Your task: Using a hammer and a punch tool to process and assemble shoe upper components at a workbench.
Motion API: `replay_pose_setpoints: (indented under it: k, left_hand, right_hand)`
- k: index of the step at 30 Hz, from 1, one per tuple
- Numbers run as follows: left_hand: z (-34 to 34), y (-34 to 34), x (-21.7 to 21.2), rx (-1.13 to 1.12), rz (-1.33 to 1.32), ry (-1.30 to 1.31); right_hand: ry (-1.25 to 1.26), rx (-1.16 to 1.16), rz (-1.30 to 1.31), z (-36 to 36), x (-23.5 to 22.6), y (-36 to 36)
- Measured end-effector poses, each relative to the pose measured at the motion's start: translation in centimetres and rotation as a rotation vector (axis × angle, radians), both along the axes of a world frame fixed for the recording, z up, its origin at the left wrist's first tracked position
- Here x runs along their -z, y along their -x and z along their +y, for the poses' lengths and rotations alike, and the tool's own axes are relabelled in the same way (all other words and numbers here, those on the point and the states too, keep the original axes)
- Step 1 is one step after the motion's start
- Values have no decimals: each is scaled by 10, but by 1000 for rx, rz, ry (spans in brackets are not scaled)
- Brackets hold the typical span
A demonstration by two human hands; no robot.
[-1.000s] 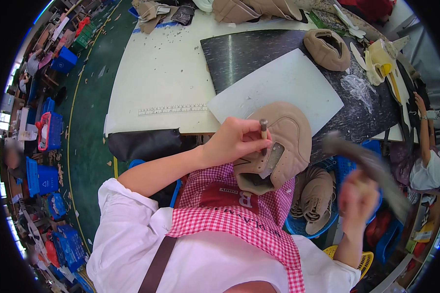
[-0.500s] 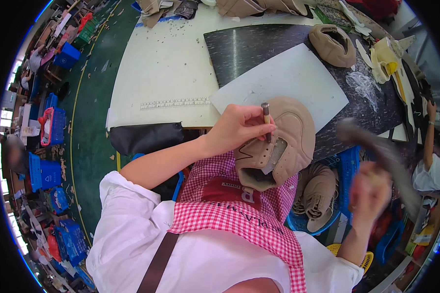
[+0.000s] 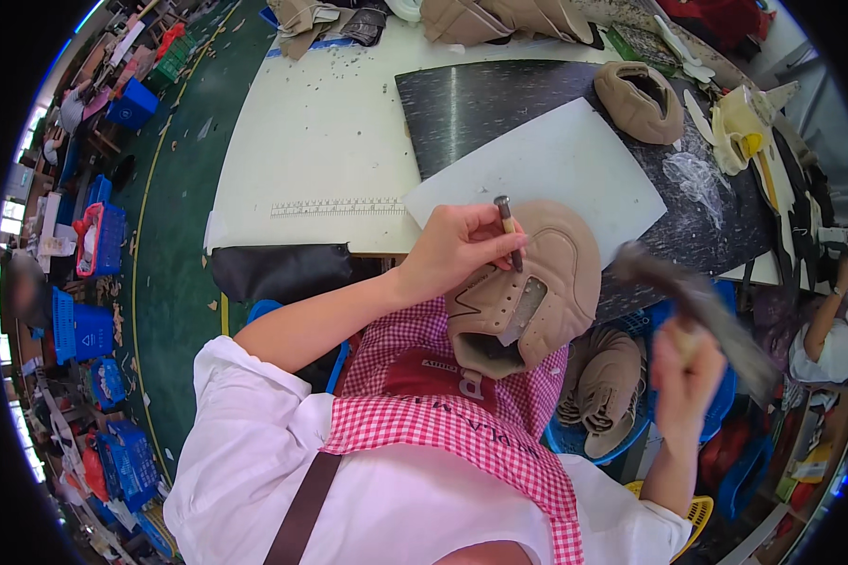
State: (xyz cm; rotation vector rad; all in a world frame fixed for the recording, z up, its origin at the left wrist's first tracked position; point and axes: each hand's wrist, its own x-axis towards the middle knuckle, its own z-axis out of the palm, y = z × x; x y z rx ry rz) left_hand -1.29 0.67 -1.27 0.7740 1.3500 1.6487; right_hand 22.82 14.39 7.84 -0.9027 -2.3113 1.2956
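My left hand [image 3: 457, 250] pinches a short metal punch [image 3: 509, 231]. Its lower tip rests at the eyelet strip of a beige shoe upper [image 3: 567, 247]. Toe toward the table, the upper lies partly over a white cutting board [image 3: 556, 155], its heel opening above my checkered apron [image 3: 499, 405]. Several small holes show along the strips beside the tongue gap. Off to the right, my right hand [image 3: 683, 372] is closed around the handle of a hammer [image 3: 697, 315]. Hand and hammer are smeared by motion, the head raised apart from the punch.
Another beige upper [image 3: 639, 102] sits on the black mat [image 3: 457, 104]. A blue basket [image 3: 601, 452] with beige shoes stands below the table edge, near my right arm. Clear plastic film [image 3: 697, 184] lies on the mat. At far right a co-worker's arm [image 3: 824, 315] shows.
My right hand has swung the hammer left and slightly down, closer to the upper. The upper has shifted slightly left and down in view; the punch stays in my left hand.
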Motion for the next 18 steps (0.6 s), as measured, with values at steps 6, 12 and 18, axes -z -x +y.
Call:
replay_pose_setpoints:
  k: [6, 12, 18]
  left_hand:
    - [5, -12, -6, -44, 1172, -187]
    - [7, 9, 1, -3, 176, -16]
    - [-4, 18, -9, -48, -73, -67]
  right_hand:
    - [-405, -263, 205, -9, -23, 18]
    - [-277, -67, -63, 16, 42, 37]
    - [60, 37, 89, 19, 69, 66]
